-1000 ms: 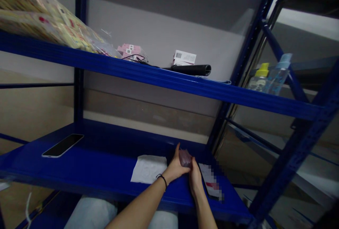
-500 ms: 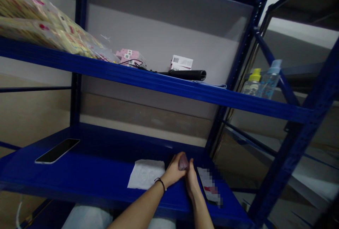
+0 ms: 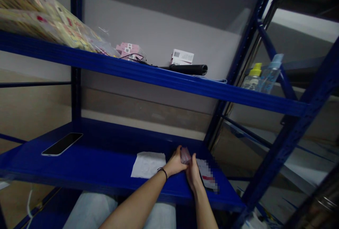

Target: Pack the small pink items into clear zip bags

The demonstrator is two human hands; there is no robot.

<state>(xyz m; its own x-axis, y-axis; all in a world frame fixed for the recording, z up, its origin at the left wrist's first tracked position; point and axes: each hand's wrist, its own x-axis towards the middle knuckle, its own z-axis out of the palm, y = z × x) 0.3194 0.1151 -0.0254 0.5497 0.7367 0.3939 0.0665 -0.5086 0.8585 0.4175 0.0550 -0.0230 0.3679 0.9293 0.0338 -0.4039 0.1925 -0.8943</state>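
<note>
Above the blue lower shelf, both hands are together around a small pinkish stack of cards [image 3: 185, 155]. My left hand [image 3: 175, 163], with a black band at the wrist, is closed around the stack's left side. On the other side my right hand [image 3: 194, 174] is cupped against the stack, thumb upward; its fingers are partly hidden. A white paper sheet [image 3: 148, 165] lies flat just left of my hands. Close to the right hand is a dark flat item with a white and red face [image 3: 206, 172], partly blurred out.
A phone [image 3: 63, 144] lies on the lower shelf at the left. The upper shelf [image 3: 159, 75] carries plastic-bagged goods [image 3: 47, 17], pink boxes [image 3: 129, 50], white boxes [image 3: 182, 56], a black tube [image 3: 189, 69] and two bottles [image 3: 254, 75]. Blue uprights frame both sides.
The view has shifted slightly, so the shelves sit higher in the picture. Both hands stay around the stack of cards, with only a slight change in its angle.
</note>
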